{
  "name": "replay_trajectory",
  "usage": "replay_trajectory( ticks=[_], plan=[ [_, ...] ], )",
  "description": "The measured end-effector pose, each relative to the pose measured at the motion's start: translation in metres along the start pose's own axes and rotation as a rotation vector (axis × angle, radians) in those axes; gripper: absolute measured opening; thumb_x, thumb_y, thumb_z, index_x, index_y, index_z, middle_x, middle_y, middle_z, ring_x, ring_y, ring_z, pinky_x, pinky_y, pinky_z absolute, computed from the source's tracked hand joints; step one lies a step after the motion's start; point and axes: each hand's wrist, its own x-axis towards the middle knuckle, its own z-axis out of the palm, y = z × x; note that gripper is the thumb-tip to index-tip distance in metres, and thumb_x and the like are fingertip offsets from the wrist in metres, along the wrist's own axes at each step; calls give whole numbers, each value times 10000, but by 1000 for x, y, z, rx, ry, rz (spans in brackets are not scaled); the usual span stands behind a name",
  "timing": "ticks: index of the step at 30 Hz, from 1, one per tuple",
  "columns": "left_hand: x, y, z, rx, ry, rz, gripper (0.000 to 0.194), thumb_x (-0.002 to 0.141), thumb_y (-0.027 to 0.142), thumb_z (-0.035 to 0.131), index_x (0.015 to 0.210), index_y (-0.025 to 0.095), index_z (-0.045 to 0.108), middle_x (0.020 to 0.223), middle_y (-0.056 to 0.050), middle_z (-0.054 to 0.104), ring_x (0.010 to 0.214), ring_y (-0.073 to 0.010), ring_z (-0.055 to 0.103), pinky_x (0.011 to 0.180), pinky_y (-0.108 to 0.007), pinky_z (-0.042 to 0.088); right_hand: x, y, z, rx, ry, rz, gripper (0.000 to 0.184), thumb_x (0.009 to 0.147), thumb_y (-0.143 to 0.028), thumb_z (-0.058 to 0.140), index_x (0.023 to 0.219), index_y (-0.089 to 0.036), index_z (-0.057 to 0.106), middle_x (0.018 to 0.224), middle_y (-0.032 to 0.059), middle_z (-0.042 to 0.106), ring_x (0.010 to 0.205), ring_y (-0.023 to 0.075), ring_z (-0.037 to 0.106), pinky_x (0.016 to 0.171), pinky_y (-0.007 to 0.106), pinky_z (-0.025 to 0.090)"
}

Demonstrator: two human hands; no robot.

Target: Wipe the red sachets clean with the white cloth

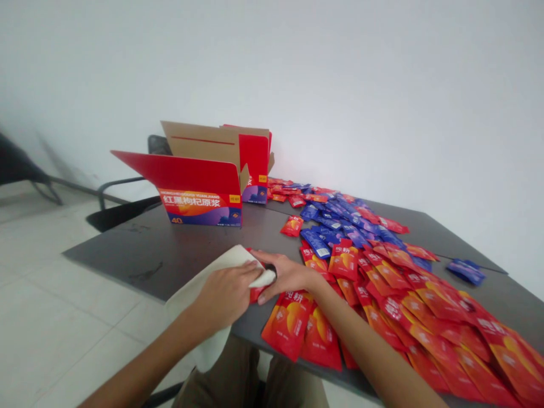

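Observation:
My left hand (229, 294) lies on a white cloth (204, 283), its fingers bent over the folded edge. The cloth drapes over the table's front edge towards my lap. My right hand (287, 273) faces it, thumb and fingers spanning a red pouch (256, 293). Most of that pouch is hidden under the cloth and both hands. Right beside my right forearm lie many overlapping red pouches with orange fruit prints (293, 320).
An open red and purple carton (204, 207) stands at the back left, with a second carton (255, 161) behind it. Blue pouches (340, 218) mix with red ones along the grey table (140, 243). One blue pouch (466, 271) lies apart at right. A black chair (123, 212) stands behind the table.

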Motion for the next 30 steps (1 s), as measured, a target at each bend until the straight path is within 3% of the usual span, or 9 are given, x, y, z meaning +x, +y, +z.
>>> replay_trajectory(
  ticks=[4,10,16,22,28,30],
  plan=[
    [5,-11,0,67,10,-137,438,840,80,426,1248,125,579,1284,-155,605,1119,-265,621,949,-398,495,-1,-2,-1,20,4,-5,1092,514,-431,857,1454,-255,328,1483,80,421,1362,278,406,1162,413,253],
    [-6,8,3,5,-5,65,503,801,43,425,1282,113,552,1335,-120,574,1268,-210,505,1075,-345,393,0,1,0,18,-7,8,1144,476,-442,868,1458,-236,318,1513,97,362,1393,296,351,1162,426,246],
    [6,-11,1,77,12,-119,444,843,85,398,1248,128,575,1292,-138,604,1128,-247,614,966,-380,482,-1,0,0,26,8,-21,1086,507,-456,854,1447,-273,342,1474,60,438,1355,277,416,1162,400,259],
    [-7,10,5,35,-2,54,516,785,42,424,1279,120,549,1331,-112,580,1269,-205,503,1079,-333,385,0,3,1,6,7,13,1146,464,-442,871,1453,-233,331,1508,99,370,1387,299,361,1158,425,258],
    [5,-13,-3,75,-21,-140,450,849,83,389,1260,125,566,1305,-139,594,1139,-253,608,967,-393,482,-1,-2,0,27,20,-11,1084,495,-420,867,1440,-268,358,1471,72,441,1351,283,420,1155,412,266],
    [2,-8,-1,76,-8,-114,466,829,70,400,1265,113,559,1310,-143,589,1176,-248,583,989,-386,470,-1,-1,0,12,12,19,1096,493,-429,865,1444,-241,353,1486,94,413,1366,293,397,1158,424,257]
  ],
)
